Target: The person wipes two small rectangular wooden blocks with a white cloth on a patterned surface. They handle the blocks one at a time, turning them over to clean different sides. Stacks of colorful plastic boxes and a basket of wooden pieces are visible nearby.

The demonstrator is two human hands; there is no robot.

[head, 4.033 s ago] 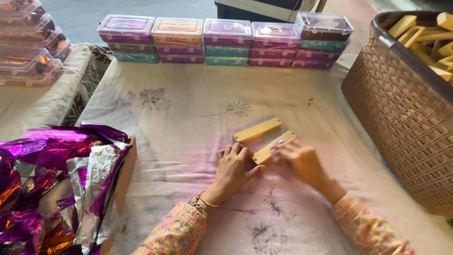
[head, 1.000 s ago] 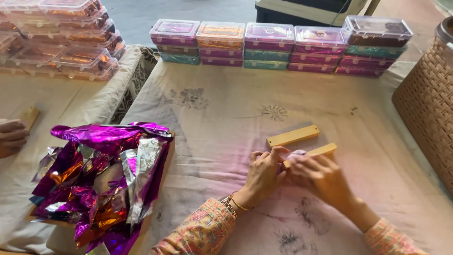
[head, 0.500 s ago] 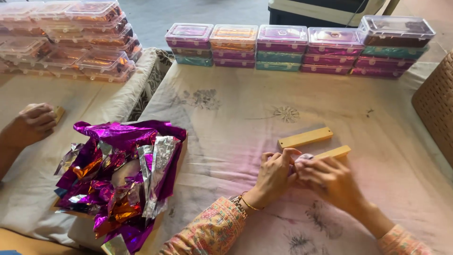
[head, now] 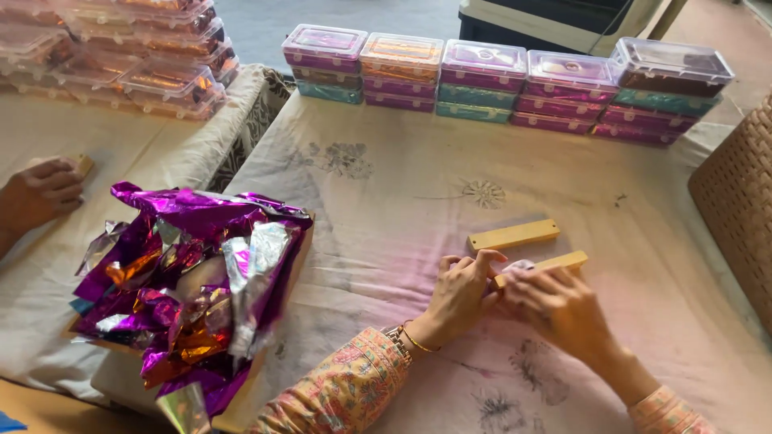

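Both my hands meet over a long yellow bar [head: 555, 263] lying on the cloth-covered table [head: 386, 201]. My left hand [head: 460, 294] pinches its left end, fingers curled on it. My right hand [head: 557, 309] lies over the bar's middle, where a bit of pale wrapping shows between the fingers. A second yellow bar [head: 514, 235] lies loose just beyond, untouched.
A heap of purple, silver and orange foil wrappers [head: 185, 281] sits on a board at the left. Stacked lidded plastic boxes [head: 498, 76] line the far edge, more boxes [head: 137, 56] at top left. A woven basket [head: 744, 209] stands at the right. Another person's hand [head: 36, 193] rests far left.
The view has swung left, showing the foil heap and the other person's hand more fully. My hands stay on the same bar with small finger movements.
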